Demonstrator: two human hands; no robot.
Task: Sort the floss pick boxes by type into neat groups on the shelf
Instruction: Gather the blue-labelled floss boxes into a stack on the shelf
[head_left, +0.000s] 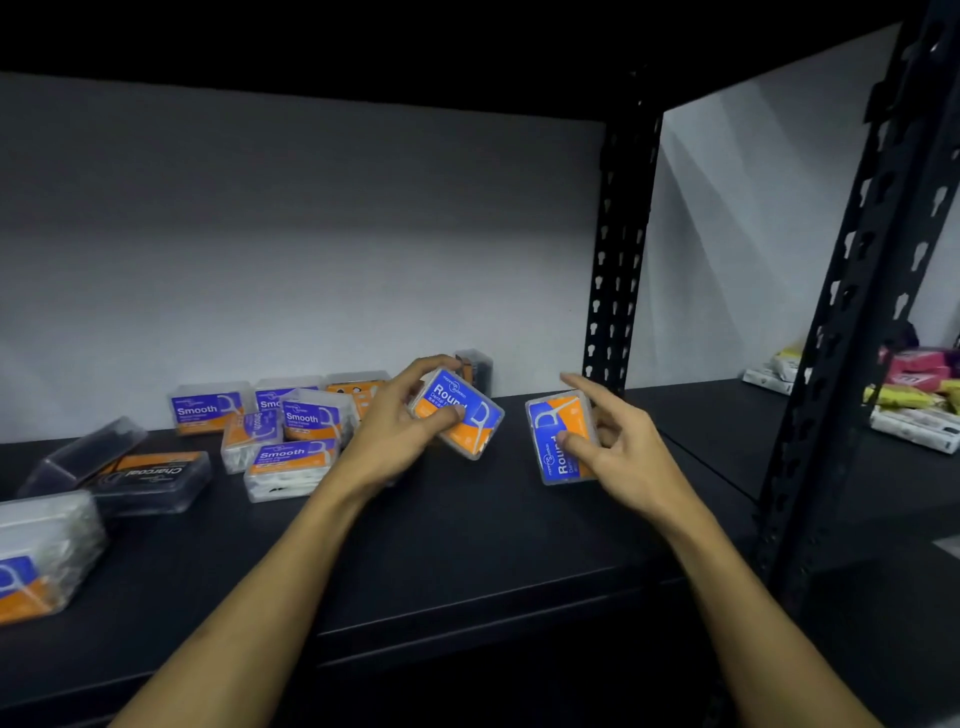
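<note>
Gripping a "Round" floss pick box (460, 413) at the centre of the frame, the left hand (402, 421) has its fingers curled over the box's top edge and its thumb pressed on the label; the box is tilted, and whether it touches the black shelf (467, 530) cannot be told. Just right of centre, the right hand (618, 441) holds a second "Round" box (561, 439), thumb on the label and fingers behind it, with the index finger extended and free; this box stands on end, label facing the camera. Left of centre, a cluster of "Smooth" boxes (306, 415) lies loosely grouped, some stacked, some tilted. Further left, a "Charcoal" box (150, 478) lies flat, and another blue-and-orange box (41, 556) sits at the lower left edge. A black perforated upright (618, 249) stands right of centre; assorted packets (914, 395) lie at the far right.
</note>
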